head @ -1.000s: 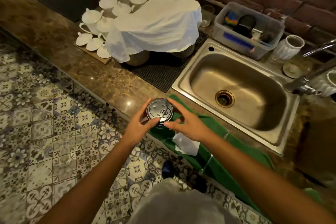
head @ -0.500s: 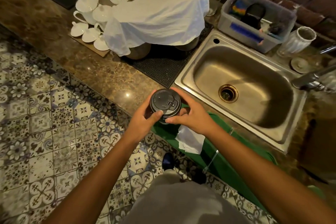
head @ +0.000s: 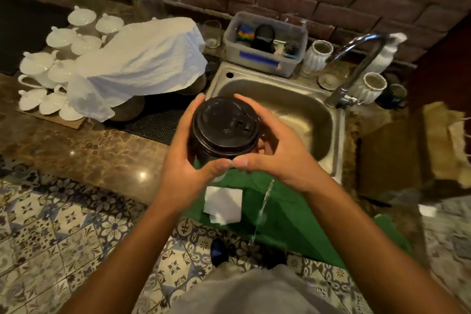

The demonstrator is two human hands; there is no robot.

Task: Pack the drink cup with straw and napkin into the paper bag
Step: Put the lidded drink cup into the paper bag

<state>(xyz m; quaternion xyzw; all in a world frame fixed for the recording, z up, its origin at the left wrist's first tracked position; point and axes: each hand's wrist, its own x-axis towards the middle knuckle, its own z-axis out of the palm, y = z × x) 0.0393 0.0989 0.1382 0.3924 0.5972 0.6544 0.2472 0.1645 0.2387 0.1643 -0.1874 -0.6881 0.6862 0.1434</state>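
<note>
A dark drink cup [head: 224, 130] with a black lid is held up above the counter's front edge. My left hand [head: 183, 160] wraps its left side and my right hand [head: 275, 150] its right side, thumbs meeting at the near rim. Below them a white folded napkin [head: 223, 204] lies on a green cloth [head: 293, 214]. A clear wrapped straw [head: 262, 209] lies on the cloth to the napkin's right. A brown paper bag [head: 438, 140] lies at the far right of the counter, blurred.
A steel sink [head: 300, 109] with a curved tap [head: 356, 64] lies behind the cup. White teaware [head: 46, 76] and a white cloth over pots [head: 142, 64] stand at the left. A grey tub [head: 265, 43] and white ribbed cups [head: 317, 57] line the brick wall.
Both hands have lifted the cup higher and closer to the camera, closing more fully around it. The view has shifted right, bringing the paper bag and tap into sight.
</note>
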